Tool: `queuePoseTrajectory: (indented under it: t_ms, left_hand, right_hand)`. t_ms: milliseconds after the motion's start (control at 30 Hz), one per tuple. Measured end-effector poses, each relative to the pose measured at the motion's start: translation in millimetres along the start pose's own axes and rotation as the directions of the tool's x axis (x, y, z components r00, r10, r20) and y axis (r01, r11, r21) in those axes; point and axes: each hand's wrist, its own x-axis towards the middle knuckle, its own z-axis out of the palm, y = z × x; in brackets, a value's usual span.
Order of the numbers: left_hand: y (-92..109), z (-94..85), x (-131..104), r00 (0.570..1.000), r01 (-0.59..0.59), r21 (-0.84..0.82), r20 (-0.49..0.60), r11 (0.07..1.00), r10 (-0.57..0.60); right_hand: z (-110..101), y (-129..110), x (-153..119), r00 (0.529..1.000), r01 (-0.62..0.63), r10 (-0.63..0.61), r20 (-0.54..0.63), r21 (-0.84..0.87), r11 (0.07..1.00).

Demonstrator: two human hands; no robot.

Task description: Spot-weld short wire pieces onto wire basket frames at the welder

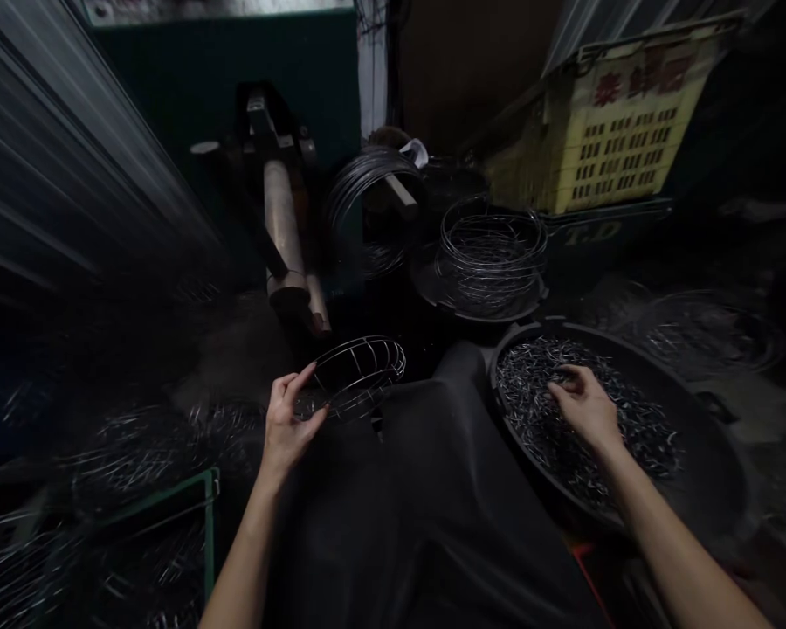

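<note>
My left hand [290, 421] grips the left edge of a round wire frame [360, 377] between thumb and fingers, above the dark cloth over my lap. The frame has curved rims joined by short cross wires. My right hand [584, 404] is over a wide black basin [720, 489], at the heap of small metal pieces [537, 393]. Its thumb and fingers are bent toward each other at the heap; what they hold, if anything, is too small to make out.
A green machine [170, 96] with a metal arm [281, 218] stands ahead. Wire rings [491, 253] are stacked in a tray behind the basin, beside a wire coil [367, 183]. A yellow crate [619, 131] is at back right, a green-rimmed crate [210, 524] at lower left.
</note>
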Motion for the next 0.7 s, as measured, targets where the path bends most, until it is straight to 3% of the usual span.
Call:
queuePoseTrajectory:
  t_ms: [67,133,200,267,333,400,500,600,700]
  left_hand:
    - [5,1.2,4,1.0,0.011,0.001,0.022,1.0,-0.011]
    - [11,1.9,7,0.998,0.021,0.009,0.053,1.0,-0.021]
    - [14,2.3,10,0.996,0.021,0.025,0.087,0.999,-0.024]
    - [17,2.2,13,0.993,0.007,0.049,0.12,0.999,-0.013]
    - [19,1.4,14,0.988,-0.018,0.079,0.153,0.997,0.006]
    - [21,-0.4,14,0.982,-0.047,0.107,0.186,0.993,0.026]
    - [23,-5.3,12,0.976,-0.063,0.117,0.216,0.991,0.037]
    - [23,-11.4,11,0.977,-0.035,0.068,0.211,0.997,0.02]
    - [22,-16.6,9,0.977,0.025,0.0,0.213,1.0,-0.024]
  right_hand:
    - [-8,-31,-16,0.983,0.068,-0.105,0.152,0.231,0.971]
    - [-12,-72,-36,0.917,0.107,-0.236,0.322,0.371,0.922]
    - [-12,-119,-59,0.808,0.15,-0.364,0.464,0.436,0.887]
    - [-7,-163,-79,0.648,0.225,-0.515,0.561,0.505,0.833]
    - [4,-200,-91,0.511,0.291,-0.634,0.581,0.576,0.764]
    - [19,-227,-96,0.434,0.365,-0.702,0.565,0.601,0.711]
    - [42,-246,-95,0.349,0.66,-0.79,0.504,0.466,0.588]
    - [61,-249,-95,0.156,0.946,-0.867,0.472,0.181,0.269]
    - [72,-246,-96,-0.04,0.998,-0.908,0.417,0.054,-0.019]
